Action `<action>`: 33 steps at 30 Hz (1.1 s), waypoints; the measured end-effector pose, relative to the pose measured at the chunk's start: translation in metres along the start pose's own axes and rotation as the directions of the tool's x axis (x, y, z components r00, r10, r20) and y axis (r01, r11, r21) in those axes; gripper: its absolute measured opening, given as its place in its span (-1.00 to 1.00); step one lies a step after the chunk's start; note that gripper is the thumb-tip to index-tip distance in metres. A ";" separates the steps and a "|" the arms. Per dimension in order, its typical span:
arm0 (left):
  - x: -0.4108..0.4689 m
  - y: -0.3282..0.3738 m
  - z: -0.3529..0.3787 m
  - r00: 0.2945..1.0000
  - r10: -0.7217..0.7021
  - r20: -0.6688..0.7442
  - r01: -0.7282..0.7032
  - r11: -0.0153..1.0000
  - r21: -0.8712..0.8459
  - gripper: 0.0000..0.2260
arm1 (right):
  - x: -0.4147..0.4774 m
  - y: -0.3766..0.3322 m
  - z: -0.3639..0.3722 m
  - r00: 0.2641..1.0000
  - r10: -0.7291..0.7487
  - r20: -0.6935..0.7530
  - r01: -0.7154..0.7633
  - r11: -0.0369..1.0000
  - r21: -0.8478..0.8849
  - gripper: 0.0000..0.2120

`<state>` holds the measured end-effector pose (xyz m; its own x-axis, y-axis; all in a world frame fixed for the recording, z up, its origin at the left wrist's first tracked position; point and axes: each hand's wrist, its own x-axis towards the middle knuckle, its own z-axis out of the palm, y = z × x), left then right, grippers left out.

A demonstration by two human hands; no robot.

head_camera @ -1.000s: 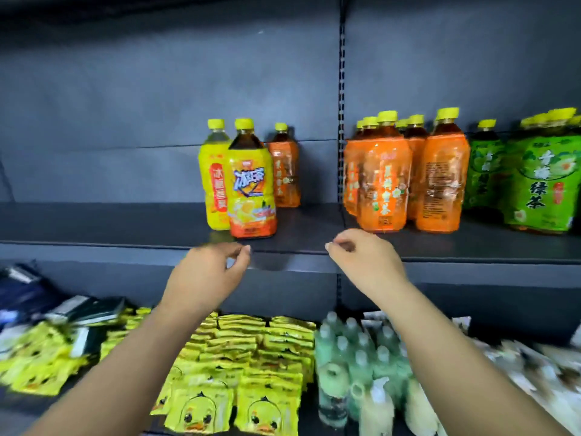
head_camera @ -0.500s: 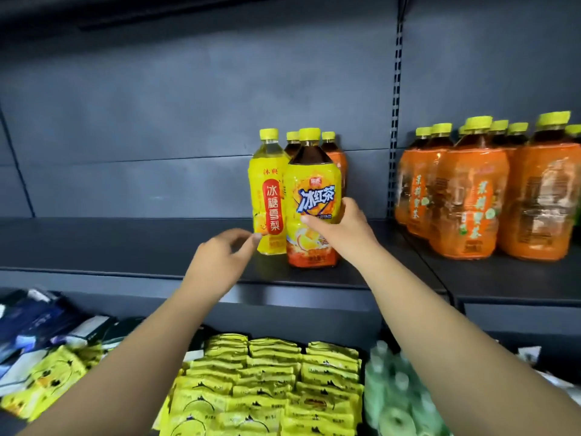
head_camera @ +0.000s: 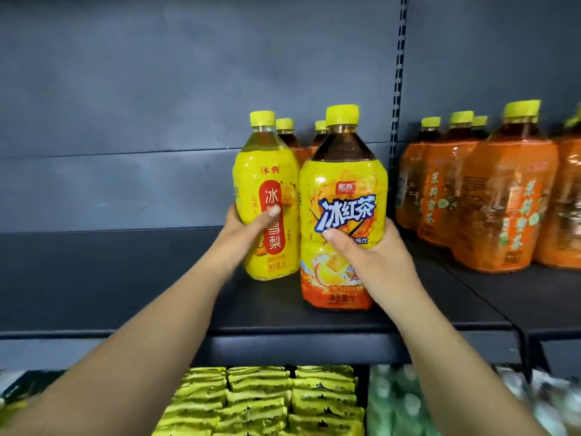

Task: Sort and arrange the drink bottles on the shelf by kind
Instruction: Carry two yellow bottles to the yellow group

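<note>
- Two bottles stand upright, touching, on the dark shelf [head_camera: 125, 278].
- Your left hand [head_camera: 248, 228] wraps round the yellow pear-drink bottle [head_camera: 267, 184].
- Your right hand [head_camera: 377, 259] grips the iced-tea bottle [head_camera: 342, 184], left of the orange bottles [head_camera: 503, 199].

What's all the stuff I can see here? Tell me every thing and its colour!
pear drink bottle: one, yellow, yellow cap, on the shelf, left of the iced tea bottle
iced tea bottle: one, yellow-and-orange label, dark drink, at the shelf front
back bottles: two, orange labels, yellow caps, behind those two
orange bottles: at least five, yellow caps, right of the slotted post
slotted post: one, dark, against the back wall
shelf: one, dark grey
packets: many, yellow, stacked below the shelf
pale bottles: several, pale green, blurred, lower right
left hand: holds the pear drink bottle
right hand: holds the iced tea bottle
</note>
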<state>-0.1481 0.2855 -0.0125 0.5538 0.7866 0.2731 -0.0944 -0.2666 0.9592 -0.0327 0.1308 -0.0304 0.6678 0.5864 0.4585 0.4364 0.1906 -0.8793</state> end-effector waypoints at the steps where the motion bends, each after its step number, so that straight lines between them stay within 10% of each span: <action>1: 0.001 -0.002 0.000 1.000 0.011 0.012 -0.012 1.000 0.022 0.00 | -0.006 -0.002 -0.002 0.999 -0.008 -0.042 0.008 1.000 -0.019 -0.22; 14: -0.083 0.012 0.005 0.942 0.273 0.197 -0.231 0.950 -0.210 -0.30 | -0.149 -0.045 -0.017 0.772 -0.039 -0.635 -0.080 0.984 -0.158 -0.19; 19: -0.170 0.010 0.041 0.833 0.323 0.448 -0.087 0.878 -0.470 -0.44 | -0.226 -0.057 -0.060 0.687 0.002 -0.727 -0.235 0.947 -0.220 -0.60; 33: -0.330 -0.029 0.254 0.651 0.043 0.758 0.265 0.923 -0.279 -0.43 | -0.402 -0.020 -0.246 0.320 0.158 -0.934 -0.512 0.859 -0.031 -0.48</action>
<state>-0.1181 -0.1083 -0.1490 0.9835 0.0781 0.1630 -0.1715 0.1182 0.9781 -0.1615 -0.3029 -0.1653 0.8460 -0.5175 0.1286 0.0517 -0.1604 -0.9857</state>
